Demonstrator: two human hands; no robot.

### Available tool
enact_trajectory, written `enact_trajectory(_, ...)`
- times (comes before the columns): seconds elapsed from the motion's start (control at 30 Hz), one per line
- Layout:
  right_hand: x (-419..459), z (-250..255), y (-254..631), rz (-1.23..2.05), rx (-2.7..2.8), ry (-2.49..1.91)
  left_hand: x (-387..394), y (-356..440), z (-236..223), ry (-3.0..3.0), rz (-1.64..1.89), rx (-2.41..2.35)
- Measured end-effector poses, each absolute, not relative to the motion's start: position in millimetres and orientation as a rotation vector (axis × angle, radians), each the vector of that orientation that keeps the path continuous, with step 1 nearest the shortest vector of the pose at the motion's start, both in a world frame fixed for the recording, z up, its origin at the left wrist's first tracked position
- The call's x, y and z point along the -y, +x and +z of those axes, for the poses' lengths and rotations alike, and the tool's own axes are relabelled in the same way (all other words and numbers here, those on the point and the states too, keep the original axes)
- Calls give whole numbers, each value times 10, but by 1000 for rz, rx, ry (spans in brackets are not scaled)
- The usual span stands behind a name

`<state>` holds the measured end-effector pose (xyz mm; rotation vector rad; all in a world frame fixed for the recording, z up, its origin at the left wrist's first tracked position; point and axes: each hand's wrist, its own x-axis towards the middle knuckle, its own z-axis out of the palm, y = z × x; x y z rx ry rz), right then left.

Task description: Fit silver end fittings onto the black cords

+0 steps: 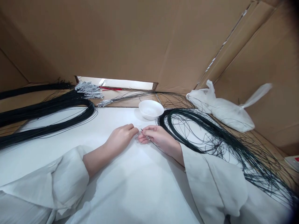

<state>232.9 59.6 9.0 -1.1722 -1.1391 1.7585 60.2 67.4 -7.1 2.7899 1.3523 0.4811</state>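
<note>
My right hand (161, 137) pinches a thin dark cord (155, 145) between thumb and fingers. The cord's tip pokes up past the fingertips, and its tail runs back along the wrist toward the sleeve. Something small and pale sits on the cord by the fingers, too small to name. Close on the left, my left hand (121, 137) has its fingers curled and pressed together. What it grips, if anything, is hidden. Just beyond both hands stands a white bowl (151, 110); its contents do not show clearly.
Dark cord bundles (46, 107) lie at the left, one ending in black-and-white beaded tips (88, 90). A smaller beaded bunch (105, 103) lies behind the bowl. Loose dark cords (210, 130) spread at the right beside white plastic bags (231, 113). Cardboard walls (116, 40) enclose the table.
</note>
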Motion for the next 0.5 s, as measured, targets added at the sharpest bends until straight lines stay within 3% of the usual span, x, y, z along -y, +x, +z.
enact_trajectory(0.23,-602,102,2350,1784,1235,-1198,-686,617,-82,2664,559,-1393)
enact_trajectory(0.5,-601,33,2351,1752,1405,-1189,-593,602,-34,1907,972,-1275)
